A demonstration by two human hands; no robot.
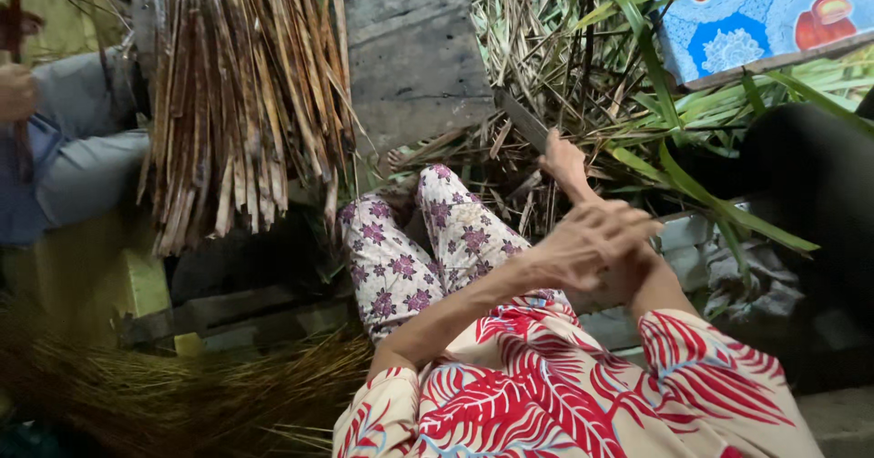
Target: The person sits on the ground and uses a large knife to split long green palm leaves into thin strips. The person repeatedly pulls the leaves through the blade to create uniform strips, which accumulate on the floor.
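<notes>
Left hand: the left hand [592,239] lies across the right forearm, fingers spread loosely over it, palm down, clamped on no thing.
Right hand: the right hand [563,159] reaches forward past the left hand and is closed around the grip of a dark blade [521,118]; the fingers wrap the handle, which itself is hidden inside the fist.
Blade: it slants up and to the left from the right hand, its tip lying against the grey wooden boards [414,53].
Leaf litter: a heap of dry stalks and trimmings [533,44] lies just beyond the right hand, touching the blade; fresh green palm leaves [692,121] fan out to the right of both hands, one long leaf passing close beside the left hand.
Dry bundle: a thick sheaf of brown dried leaf ribs [241,94] hangs well to the left of the hands, its cut ends pointing down.
Lap: legs in white trousers with purple flowers [414,244] stretch out just left of the left hand; the sleeves below the hands are red and white leaf print.
Broom fibres: a mat of fine brown strands [173,390] lies below and far left of the hands.
Cloth: a blue patterned cloth [765,12] sits on a board above and right of the right hand, beyond the green leaves.
Other person: at the far left edge, a second person's hand [16,89] and grey sleeve [86,148] show, well apart from both hands.
</notes>
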